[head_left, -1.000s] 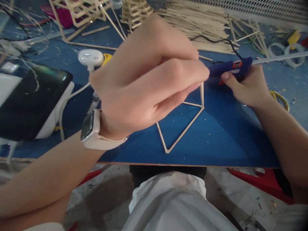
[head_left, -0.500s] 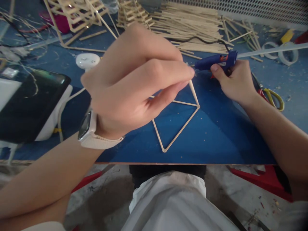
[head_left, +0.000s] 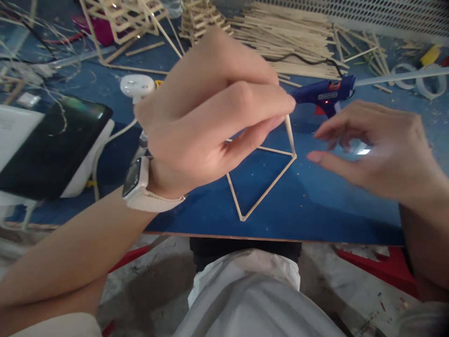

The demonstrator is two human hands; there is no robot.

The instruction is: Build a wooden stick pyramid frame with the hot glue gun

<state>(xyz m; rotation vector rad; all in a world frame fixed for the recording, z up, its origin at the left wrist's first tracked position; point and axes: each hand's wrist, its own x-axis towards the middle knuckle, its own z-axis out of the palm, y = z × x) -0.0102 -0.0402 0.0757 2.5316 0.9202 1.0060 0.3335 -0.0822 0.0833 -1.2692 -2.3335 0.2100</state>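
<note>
My left hand (head_left: 213, 112), with a white watch on the wrist, is raised over the blue table (head_left: 315, 206) and pinches the top of a thin wooden stick (head_left: 289, 135) that rises from a corner of a flat stick frame (head_left: 263, 185). My right hand (head_left: 375, 145) hovers just right of that corner, fingers loosely spread and holding nothing. A blue glue gun (head_left: 322, 93) lies on the table beyond my right hand, its nozzle pointing toward my left fingertips.
A black tablet (head_left: 52, 145) on a white stand sits at the left, with a white charger puck (head_left: 137, 85) and cable. Piles of wooden sticks (head_left: 291, 42) and stick structures (head_left: 122, 18) fill the back. Tape rolls (head_left: 417, 77) lie far right.
My right hand has let go of the glue gun, which now rests on the table, and drawn back toward me with fingers spread. My left hand keeps its pinch on the stick.
</note>
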